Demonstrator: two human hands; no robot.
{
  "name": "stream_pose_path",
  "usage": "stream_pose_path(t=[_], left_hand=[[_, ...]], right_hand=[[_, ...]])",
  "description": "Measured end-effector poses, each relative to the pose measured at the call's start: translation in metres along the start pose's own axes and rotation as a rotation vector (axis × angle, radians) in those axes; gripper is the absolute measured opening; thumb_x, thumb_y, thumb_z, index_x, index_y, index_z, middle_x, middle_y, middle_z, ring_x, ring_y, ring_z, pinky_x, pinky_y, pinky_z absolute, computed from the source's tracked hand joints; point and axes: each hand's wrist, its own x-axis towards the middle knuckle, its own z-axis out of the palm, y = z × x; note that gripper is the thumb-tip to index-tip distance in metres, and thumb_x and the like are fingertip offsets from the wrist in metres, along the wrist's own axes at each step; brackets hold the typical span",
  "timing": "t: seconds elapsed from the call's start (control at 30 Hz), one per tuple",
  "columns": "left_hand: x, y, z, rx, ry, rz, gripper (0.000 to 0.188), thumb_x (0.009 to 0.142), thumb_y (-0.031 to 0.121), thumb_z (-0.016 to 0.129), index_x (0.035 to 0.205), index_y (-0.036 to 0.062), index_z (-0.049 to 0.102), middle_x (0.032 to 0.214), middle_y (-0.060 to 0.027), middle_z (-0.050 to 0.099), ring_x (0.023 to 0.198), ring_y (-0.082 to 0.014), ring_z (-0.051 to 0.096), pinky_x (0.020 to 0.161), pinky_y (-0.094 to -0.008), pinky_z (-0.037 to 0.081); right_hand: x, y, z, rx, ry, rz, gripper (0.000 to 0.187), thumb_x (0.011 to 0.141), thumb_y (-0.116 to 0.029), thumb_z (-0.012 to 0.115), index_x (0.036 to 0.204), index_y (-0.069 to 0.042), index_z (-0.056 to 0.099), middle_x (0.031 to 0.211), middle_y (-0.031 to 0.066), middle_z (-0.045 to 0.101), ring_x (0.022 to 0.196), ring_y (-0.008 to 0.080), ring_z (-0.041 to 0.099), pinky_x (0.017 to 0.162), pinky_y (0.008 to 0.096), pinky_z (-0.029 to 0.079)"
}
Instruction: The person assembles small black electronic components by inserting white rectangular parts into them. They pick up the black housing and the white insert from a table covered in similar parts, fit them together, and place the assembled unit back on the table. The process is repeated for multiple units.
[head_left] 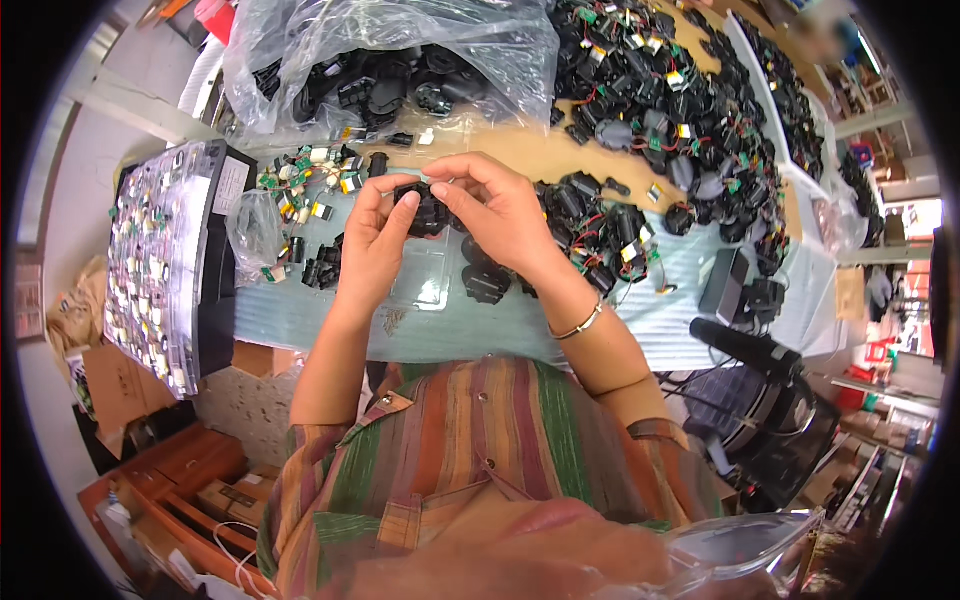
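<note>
Between both hands, above the table, I hold a black plastic housing point(428, 212). My left hand point(378, 225) is closed round its left side, the thumb resting on its face. My right hand point(495, 205) pinches at its upper right edge; whatever sits between those fingertips is too small to make out. Dark housing parts point(486, 280) lie just below my right hand. Left of my left hand are a black part point(322, 268) and a loose group of green circuit boards with wires and small battery cells point(318, 175). A clear plastic tray point(425, 285) lies under the hands.
A clear plastic bag point(390, 50) of black parts lies at the back. Black wired assemblies point(650, 120) are heaped at the right. A tray of small circuit boards point(165, 260) stands at the left edge. A black handled device point(750, 350) is at the right front.
</note>
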Motion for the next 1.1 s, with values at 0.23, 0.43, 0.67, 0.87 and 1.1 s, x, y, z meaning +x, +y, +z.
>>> stream_pose_path(t=[0.23,0.43,0.67,0.87,1.1], left_hand=[[-0.021,0.01,-0.02,0.227,-0.26,-0.126,0.035,0.096,-0.006,0.046,0.131,0.0014,0.044,0.115,-0.0099,0.065,0.101,-0.0117,0.063,0.073,-0.0266,0.057],[-0.034,0.017,-0.018,-0.099,-0.087,-0.399,0.034,0.097,0.008,0.044,0.131,0.005,0.047,0.116,-0.0136,0.064,0.081,-0.0182,0.068,0.055,-0.0287,0.055],[-0.033,0.008,-0.003,-0.397,0.156,-0.311,0.032,0.102,0.014,0.041,0.133,0.0048,0.045,0.112,-0.012,0.064,0.094,-0.0181,0.064,0.068,-0.0293,0.052],[-0.035,0.006,0.0,-0.424,0.042,-0.249,0.035,0.1,0.01,0.044,0.135,0.0044,0.045,0.112,-0.0083,0.06,0.096,-0.0156,0.06,0.075,-0.0295,0.048],[-0.038,-0.002,-0.004,-0.187,-0.061,-0.279,0.043,0.093,-0.001,0.057,0.134,0.0054,0.049,0.12,-0.0051,0.057,0.098,-0.0119,0.059,0.075,-0.027,0.049]], right_hand=[[-0.008,-0.014,-0.01,-0.268,-0.326,-0.108,0.02,0.088,-0.008,0.069,0.108,-0.006,0.07,0.094,0.0097,0.069,0.083,0.0203,0.069,0.073,0.0304,0.054],[-0.012,-0.014,-0.002,-0.296,-0.332,-0.132,0.025,0.088,-0.012,0.069,0.113,-0.007,0.068,0.099,0.0095,0.067,0.083,0.0223,0.066,0.075,0.0325,0.053],[-0.019,-0.014,0.005,-0.266,-0.204,-0.388,0.037,0.085,-0.016,0.075,0.121,-0.011,0.067,0.112,0.0075,0.064,0.093,0.0219,0.063,0.086,0.0329,0.052],[-0.021,-0.029,-0.003,-0.152,-0.226,-0.167,0.03,0.087,-0.014,0.07,0.118,-0.012,0.068,0.105,0.0071,0.065,0.104,0.0267,0.06,0.088,0.0376,0.05],[-0.021,-0.019,-0.005,-0.194,-0.18,-0.182,0.025,0.087,-0.008,0.07,0.112,-0.01,0.072,0.106,0.0061,0.066,0.085,0.0179,0.066,0.077,0.0309,0.054]])
